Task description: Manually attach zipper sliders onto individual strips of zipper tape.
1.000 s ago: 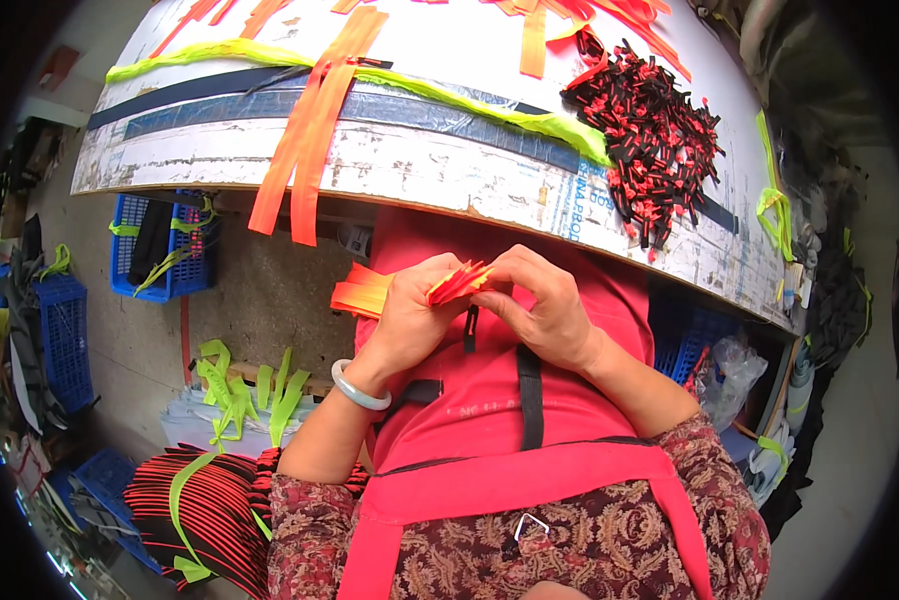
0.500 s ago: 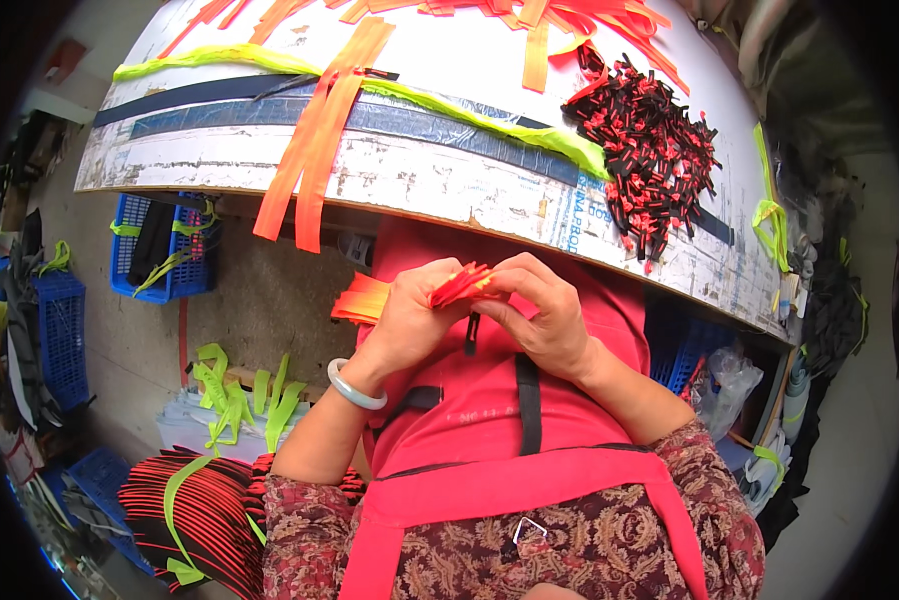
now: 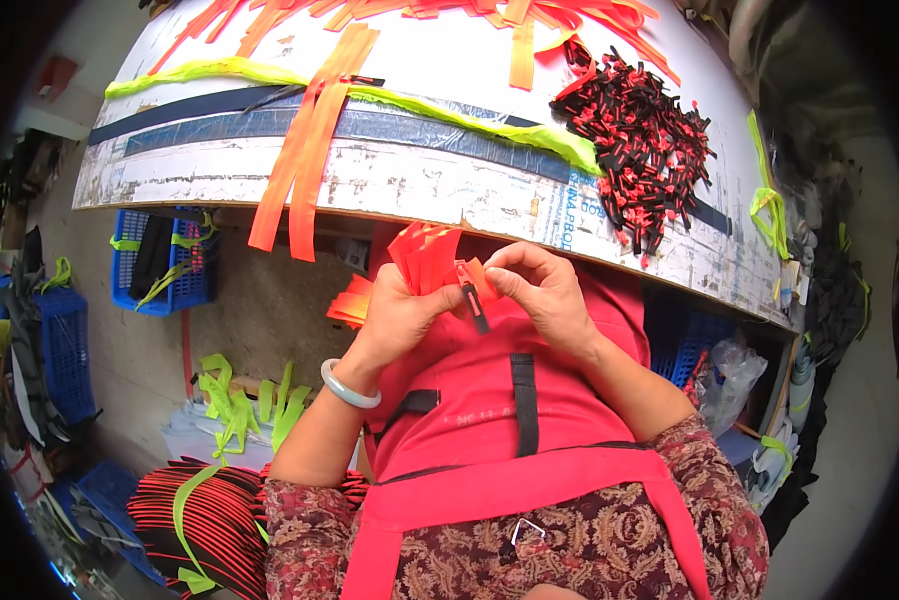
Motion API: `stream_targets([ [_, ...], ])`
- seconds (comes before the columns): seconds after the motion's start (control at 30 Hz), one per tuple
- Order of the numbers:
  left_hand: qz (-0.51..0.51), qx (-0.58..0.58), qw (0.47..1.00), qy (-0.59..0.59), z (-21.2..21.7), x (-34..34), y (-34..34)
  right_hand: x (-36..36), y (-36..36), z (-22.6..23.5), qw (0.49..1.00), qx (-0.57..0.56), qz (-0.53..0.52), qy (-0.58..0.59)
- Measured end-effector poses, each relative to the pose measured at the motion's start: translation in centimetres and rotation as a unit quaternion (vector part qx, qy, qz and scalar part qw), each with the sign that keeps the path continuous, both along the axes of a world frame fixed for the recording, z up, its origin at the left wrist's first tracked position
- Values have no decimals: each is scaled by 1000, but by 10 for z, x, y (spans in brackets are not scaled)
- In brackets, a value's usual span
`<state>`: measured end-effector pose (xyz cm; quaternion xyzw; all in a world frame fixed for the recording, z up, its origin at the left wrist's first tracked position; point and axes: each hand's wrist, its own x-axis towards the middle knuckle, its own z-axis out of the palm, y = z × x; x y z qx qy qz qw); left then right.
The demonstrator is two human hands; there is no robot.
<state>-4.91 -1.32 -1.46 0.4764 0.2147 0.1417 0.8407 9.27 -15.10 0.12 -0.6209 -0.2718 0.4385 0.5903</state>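
My left hand (image 3: 387, 318) is closed round a bunch of orange zipper tapes (image 3: 424, 255), whose ends fan out above the fist and on its left side. A zipper slider with a black and red pull (image 3: 476, 308) hangs at the front of the bunch, beside my left thumb. My right hand (image 3: 551, 305) pinches close to the end of an orange tape, just right of the slider; its fingertips partly hide the contact. Both hands are over my red apron (image 3: 469, 400), before the table edge. A heap of black and red zipper pulls (image 3: 649, 150) lies on the white table (image 3: 419, 195).
Two orange strips (image 3: 309, 150) hang over the table's front edge, with more orange strips (image 3: 449, 8) at the back. A yellow-green band (image 3: 489, 122) crosses the tabletop. Blue crates (image 3: 164, 260) and bundled red-black pieces (image 3: 194, 515) are at the left.
The orange bunch has turned upward and fanned out in my left hand. The slider and its pull now show plainly. My right hand has drawn slightly away from my left.
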Motion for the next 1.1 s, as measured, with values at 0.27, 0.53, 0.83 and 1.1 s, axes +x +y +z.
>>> stream_targets([
  [0.27,-58,36,998,17,-6,-1,2,-5,6,14,999,-9,33,-20],
  [0.53,-2,-19,999,-27,-10,0,-2,0,4,3,999,-21,25,4],
  [0.83,10,11,1000,7,-7,-1,-3,2,4,1,998,-24,52,30],
  [1.1,30,-48,998,2,-8,-3,2,0,3,4,997,-39,71,18],
])
